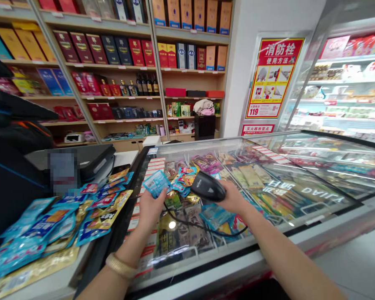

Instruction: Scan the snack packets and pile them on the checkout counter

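Note:
Between the fingers of my left hand is a blue snack packet, its printed side turned up. My right hand grips a black barcode scanner, whose head points left toward the packet. The scanner's cable loops below over the glass freezer lid. Behind the scanner, a small pile of blue and orange snack packets lies on the glass. A larger heap of blue and gold packets covers the counter to the left of my left hand.
Dark checkout equipment stands at the left behind the heap. Frozen goods show through the glass. Shelves of boxed bottles line the back wall. A red and yellow poster hangs beside a lit display cooler at right.

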`<state>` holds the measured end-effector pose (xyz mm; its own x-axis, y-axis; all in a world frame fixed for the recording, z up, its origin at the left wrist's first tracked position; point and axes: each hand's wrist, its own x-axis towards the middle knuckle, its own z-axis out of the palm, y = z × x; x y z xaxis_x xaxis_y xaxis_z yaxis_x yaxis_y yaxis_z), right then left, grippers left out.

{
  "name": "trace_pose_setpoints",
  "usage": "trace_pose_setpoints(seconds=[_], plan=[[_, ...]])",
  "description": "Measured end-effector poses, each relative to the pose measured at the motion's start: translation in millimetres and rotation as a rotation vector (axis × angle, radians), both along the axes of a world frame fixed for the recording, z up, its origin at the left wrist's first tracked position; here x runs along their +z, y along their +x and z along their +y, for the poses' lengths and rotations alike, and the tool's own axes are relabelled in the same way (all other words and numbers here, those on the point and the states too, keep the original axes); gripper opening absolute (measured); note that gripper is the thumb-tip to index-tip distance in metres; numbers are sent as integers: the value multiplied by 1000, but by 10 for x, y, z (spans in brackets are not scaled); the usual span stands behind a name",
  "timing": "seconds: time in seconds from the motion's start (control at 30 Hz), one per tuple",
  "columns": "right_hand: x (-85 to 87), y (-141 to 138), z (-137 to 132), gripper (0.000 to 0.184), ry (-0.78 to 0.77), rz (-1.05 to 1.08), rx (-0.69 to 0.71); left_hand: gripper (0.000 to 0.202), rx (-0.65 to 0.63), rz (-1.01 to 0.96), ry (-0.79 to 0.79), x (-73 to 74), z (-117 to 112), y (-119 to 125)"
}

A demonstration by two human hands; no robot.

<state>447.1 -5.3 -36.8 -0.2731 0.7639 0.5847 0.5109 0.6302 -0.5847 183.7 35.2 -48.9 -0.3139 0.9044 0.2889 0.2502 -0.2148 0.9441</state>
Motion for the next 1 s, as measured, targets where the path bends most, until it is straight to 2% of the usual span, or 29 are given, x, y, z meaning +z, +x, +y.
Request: trace_pose_setpoints(seconds=[0.1,0.23,0.47,0.83,1.0], plan=[[19,-110,-46,16,-59,-25,77,23,-6,182,-7,-27,-19,-17],[37,-210,-81,14,-79,-45,123,27,36,291,-40,-17,-18,-10],[22,-280,-92,11,-82,-97,78,33,61,412,-50,-27,-7,6],[55,-297,-117,14,-108,-153,61,36,71,445,-53,-11,-29,29],[44,-309,-121,14,-104,-120,63,31,45,382,-44,-45,-23,34]])
